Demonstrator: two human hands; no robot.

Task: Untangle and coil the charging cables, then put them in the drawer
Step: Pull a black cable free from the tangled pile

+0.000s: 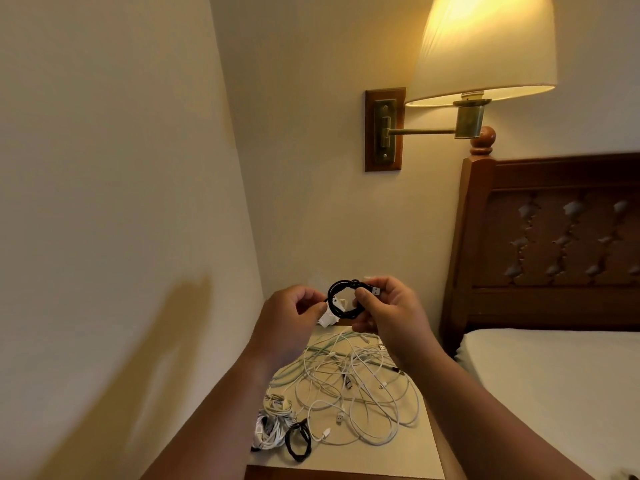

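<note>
Both hands are raised above the beige-topped bedside surface [388, 459], sharing a black charging cable wound into a small round coil [346, 299]. The right hand [388, 310] grips the coil's right side, thumb in front and fingers behind, and the cable's silver USB plug [375, 291] pokes out above the thumb. The left hand [291, 313], fingers curled, pinches the coil's left edge. Below them on the surface lies a loose tangle of white charging cables [360, 393], with a pale green cable [311, 355] along its far side. Near the front left edge sit bundled white cable coils [272, 427] and, just beside them, a small black coiled cable [298, 441]. A lit wall lamp with a cream shade [485, 46] hangs above. A white-sheeted bed [554, 375] with a carved wooden headboard [554, 237] stands to the right.
</note>
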